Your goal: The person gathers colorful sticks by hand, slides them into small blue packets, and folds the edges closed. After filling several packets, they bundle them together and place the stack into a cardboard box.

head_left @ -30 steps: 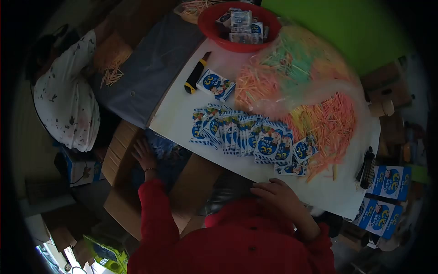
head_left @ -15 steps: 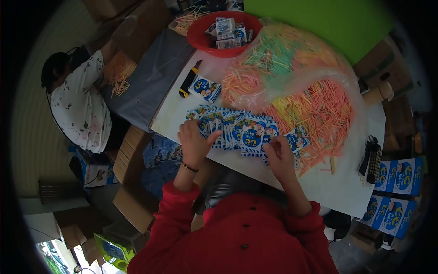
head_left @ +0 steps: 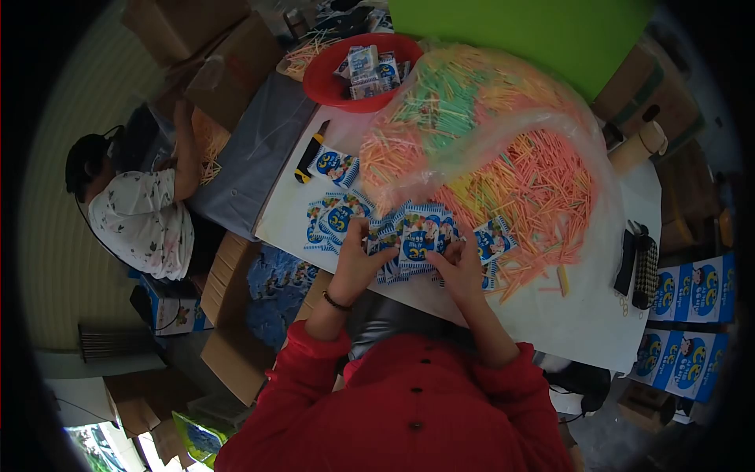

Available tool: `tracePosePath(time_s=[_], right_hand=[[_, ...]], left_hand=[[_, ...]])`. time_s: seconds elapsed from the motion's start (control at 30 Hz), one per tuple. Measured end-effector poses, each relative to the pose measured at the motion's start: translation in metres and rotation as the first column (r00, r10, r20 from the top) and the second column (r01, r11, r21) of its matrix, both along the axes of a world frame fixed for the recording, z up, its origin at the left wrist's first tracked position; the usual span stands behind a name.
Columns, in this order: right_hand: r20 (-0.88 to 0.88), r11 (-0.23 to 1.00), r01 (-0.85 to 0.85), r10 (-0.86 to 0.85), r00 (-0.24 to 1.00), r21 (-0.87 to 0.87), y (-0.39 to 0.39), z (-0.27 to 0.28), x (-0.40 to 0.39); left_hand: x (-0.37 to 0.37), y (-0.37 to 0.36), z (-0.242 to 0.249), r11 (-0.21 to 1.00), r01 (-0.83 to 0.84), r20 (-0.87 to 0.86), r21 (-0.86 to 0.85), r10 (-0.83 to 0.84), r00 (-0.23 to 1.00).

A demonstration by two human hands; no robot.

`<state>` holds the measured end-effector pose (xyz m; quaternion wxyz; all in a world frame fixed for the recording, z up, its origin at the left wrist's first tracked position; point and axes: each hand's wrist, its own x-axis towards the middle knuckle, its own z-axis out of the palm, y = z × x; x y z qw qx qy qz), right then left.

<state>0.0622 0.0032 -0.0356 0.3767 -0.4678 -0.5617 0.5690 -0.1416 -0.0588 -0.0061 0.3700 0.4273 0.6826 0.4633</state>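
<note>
A row of small blue-and-white printed packets lies overlapped near the table's front edge, between my two hands. My left hand grips the left end of this group, its thumb pointing inward across the packets. At the right end, my right hand closes on the packets, thumb on their front face. Several more loose packets lie left of my left hand. Just beyond my right hand, another packet rests beside the pastel sticks, which spill from a clear plastic bag.
A red bowl with packets stands at the back. Near it lie a yellow-and-black cutter and a packet. An open carton stands below left. Another person sits at the left. Printed boxes stand at the right.
My left hand has moved right, onto the packets, leaving some of them apart at the left. My right hand has closed in from the other end. The view has shifted slightly.
</note>
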Motion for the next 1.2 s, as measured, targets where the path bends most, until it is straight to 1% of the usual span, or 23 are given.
tracePosePath(time_s=[0.03, 0.13, 0.27, 0.33, 0.37, 0.43, 0.47, 0.5, 0.53, 0.57, 0.63, 0.7, 0.73, 0.8, 0.83, 0.9, 0.93, 1.0, 1.03, 1.07, 1.1, 1.13, 1.2], right_hand=[[0.001, 1.000, 0.005, -0.005, 1.000, -0.005, 0.001, 0.001, 0.001], [0.053, 0.996, -0.069, 0.072, 0.996, -0.049, 0.002, 0.014, 0.003], [0.126, 0.996, -0.088, 0.085, 0.988, 0.018, -0.003, 0.023, -0.002], [0.120, 0.995, -0.072, 0.063, 0.991, 0.072, -0.004, 0.027, -0.007], [0.123, 0.991, -0.082, 0.068, 0.990, 0.109, -0.004, 0.030, -0.009], [0.128, 0.986, -0.086, 0.067, 0.989, 0.145, -0.003, 0.030, -0.011], [0.198, 0.954, -0.162, 0.113, 0.974, 0.251, -0.001, 0.026, -0.010], [0.272, 0.904, -0.245, 0.153, 0.950, 0.349, 0.000, 0.021, -0.010], [0.273, 0.902, -0.250, 0.157, 0.949, 0.351, 0.001, 0.017, -0.011], [0.304, 0.849, -0.286, 0.157, 0.940, 0.445, 0.000, 0.013, -0.011], [0.336, 0.778, -0.328, 0.159, 0.928, 0.537, -0.001, 0.010, -0.011], [0.209, 0.866, -0.301, 0.233, 0.950, 0.400, -0.006, 0.006, -0.006], [0.209, 0.859, -0.300, 0.231, 0.950, 0.414, -0.008, -0.001, -0.006], [-0.238, 0.973, 0.000, 0.057, 0.970, 0.232, -0.013, -0.006, -0.009], [-0.238, 0.972, 0.003, 0.054, 0.970, 0.233, -0.011, -0.002, -0.007], [-0.044, 0.994, -0.090, 0.093, 0.995, 0.067, -0.009, 0.010, 0.002], [-0.044, 0.994, -0.087, 0.091, 0.995, 0.072, -0.005, 0.012, 0.006], [0.299, 0.885, -0.284, 0.177, 0.938, 0.368, 0.004, 0.018, 0.010], [0.302, 0.885, -0.283, 0.174, 0.937, 0.370, 0.006, 0.023, 0.010], [0.430, 0.854, -0.359, 0.182, 0.884, 0.376, 0.005, 0.029, 0.011], [0.550, 0.822, -0.434, 0.183, 0.815, 0.369, 0.004, 0.032, 0.009], [0.553, 0.822, -0.436, 0.185, 0.813, 0.366, -0.001, 0.028, 0.006], [0.598, 0.724, -0.431, 0.033, 0.801, 0.538, -0.014, 0.015, -0.004]], left_hand=[[0.006, -0.001, -0.002, 0.995, -0.015, 0.223, 0.096, -0.007, 0.975], [0.026, -0.007, 0.016, 0.974, -0.076, 0.139, 0.214, 0.046, 0.989], [0.023, -0.015, 0.003, 0.989, 0.037, 0.135, 0.143, -0.056, 0.989], [0.018, -0.011, 0.007, 0.992, -0.064, 0.526, -0.107, 0.111, 0.843], [0.016, -0.011, 0.008, 0.993, -0.066, 0.525, -0.102, 0.110, 0.844], [0.012, -0.012, 0.008, 0.998, -0.050, 0.688, -0.042, 0.066, 0.722], [0.015, -0.010, 0.008, 0.998, -0.048, 0.689, -0.043, 0.065, 0.722], [0.021, -0.008, 0.008, 0.994, -0.082, 0.632, 0.068, 0.020, 0.775], [0.027, -0.006, 0.007, 0.977, -0.109, 0.566, 0.183, -0.014, 0.824], [0.031, -0.003, 0.000, 0.976, -0.116, 0.567, 0.186, -0.010, 0.823], [0.034, 0.006, -0.013, 0.967, -0.172, 0.168, 0.187, 0.141, 0.976], [0.035, 0.001, -0.022, 0.950, -0.207, 0.166, 0.234, 0.171, 0.971], [0.036, -0.002, -0.025, 0.933, -0.233, 0.160, 0.274, 0.195, 0.968], [0.035, -0.012, -0.032, 0.927, -0.201, 0.140, 0.318, 0.164, 0.976], [0.033, -0.017, -0.036, 0.921, -0.170, 0.118, 0.352, 0.136, 0.984], [0.032, -0.027, -0.043, 0.921, -0.162, 0.137, 0.353, 0.120, 0.983], [0.030, -0.031, -0.046, 0.901, -0.079, 0.123, 0.427, 0.028, 0.992], [0.024, -0.031, -0.049, 0.867, 0.006, 0.103, 0.498, -0.067, 0.992], [0.021, -0.029, -0.049, 0.797, 0.081, 0.030, 0.598, -0.123, 0.992], [0.020, -0.027, -0.050, 0.712, 0.156, -0.049, 0.684, -0.168, 0.985], [0.021, -0.025, -0.047, 0.713, 0.153, -0.044, 0.685, -0.169, 0.985], [0.021, -0.025, -0.043, 0.747, 0.137, -0.043, 0.650, -0.144, 0.989], [0.024, -0.027, -0.041, 0.782, 0.113, -0.043, 0.613, -0.110, 0.993]])
